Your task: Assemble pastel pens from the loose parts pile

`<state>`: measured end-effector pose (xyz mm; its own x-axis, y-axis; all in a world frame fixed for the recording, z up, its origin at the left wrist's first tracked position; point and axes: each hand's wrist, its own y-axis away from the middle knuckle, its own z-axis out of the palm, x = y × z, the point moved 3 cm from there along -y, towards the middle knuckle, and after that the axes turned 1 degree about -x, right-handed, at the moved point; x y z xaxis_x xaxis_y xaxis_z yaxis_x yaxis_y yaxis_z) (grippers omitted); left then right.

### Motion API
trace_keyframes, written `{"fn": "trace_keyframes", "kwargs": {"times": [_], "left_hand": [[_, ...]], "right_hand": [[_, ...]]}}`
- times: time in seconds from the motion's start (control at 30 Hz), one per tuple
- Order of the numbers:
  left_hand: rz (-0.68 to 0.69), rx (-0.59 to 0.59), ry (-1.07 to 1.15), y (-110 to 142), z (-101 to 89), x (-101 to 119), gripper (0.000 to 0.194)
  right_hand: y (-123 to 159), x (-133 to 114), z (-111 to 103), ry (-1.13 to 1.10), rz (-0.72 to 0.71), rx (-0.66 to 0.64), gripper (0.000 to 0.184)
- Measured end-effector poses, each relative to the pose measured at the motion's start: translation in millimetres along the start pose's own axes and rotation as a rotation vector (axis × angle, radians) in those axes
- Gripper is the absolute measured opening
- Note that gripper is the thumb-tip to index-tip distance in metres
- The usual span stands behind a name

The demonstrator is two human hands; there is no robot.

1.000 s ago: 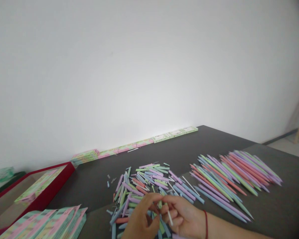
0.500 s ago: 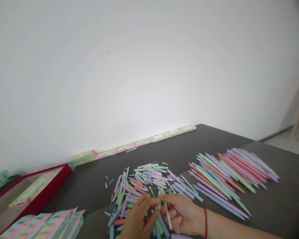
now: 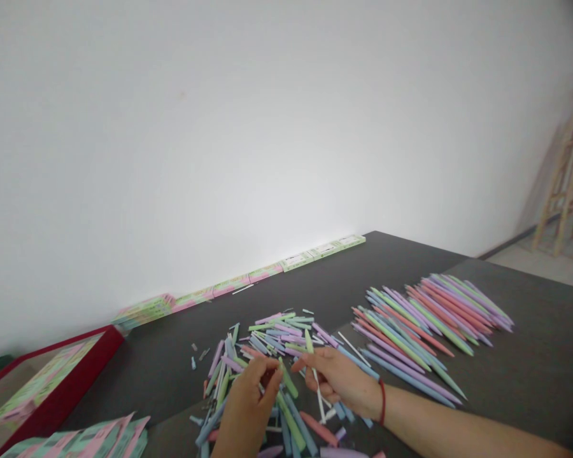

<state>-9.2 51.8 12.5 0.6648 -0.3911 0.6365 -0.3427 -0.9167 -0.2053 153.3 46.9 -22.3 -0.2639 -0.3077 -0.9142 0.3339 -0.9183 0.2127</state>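
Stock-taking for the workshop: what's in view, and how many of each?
flat tabletop: one, dark grey, underneath
loose plastic pen barrels: dozens, pastel, heaped mid-table
aligned plastic pen barrels: dozens, pastel, at right
cardboard boxes: several, pink and green, along wall
red-framed tray: one, red, at left
card stack: one, pink and green, front left
wooden easel: one, pale, far right
left hand: one, pinching a green barrel
right hand: one, pinching a thin white stick
cord bracelet: one, red, right wrist

Looks like a bare little workroom to me, more small-batch assembly space than home: a long dark desk (image 3: 363, 267) against a plain white wall (image 3: 267, 159), pastel pens (image 3: 410, 337) and flat boxes (image 3: 267, 273) laid out on it, and a wooden easel (image 3: 566, 172) on the pale floor (image 3: 520, 257) past its far corner.
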Motion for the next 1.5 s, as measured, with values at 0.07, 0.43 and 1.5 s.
{"fn": "trace_keyframes", "kwargs": {"times": [0.07,0.43,1.5], "left_hand": [[0.044,-0.018,-0.081,-3.7,4.1,4.7,0.015],[0.053,-0.018,-0.145,-7.7,5.9,22.3,0.010],[0.070,-0.103,-0.315,4.2,29.5,20.3,0.011]], "right_hand": [[-1.8,0.1,0.3,0.099,-0.049,0.037,0.032],[13.2,-27.1,2.0,0.637,-0.536,0.102,0.017],[33.0,-56.0,11.8,0.829,-0.750,0.153,0.016]]}}
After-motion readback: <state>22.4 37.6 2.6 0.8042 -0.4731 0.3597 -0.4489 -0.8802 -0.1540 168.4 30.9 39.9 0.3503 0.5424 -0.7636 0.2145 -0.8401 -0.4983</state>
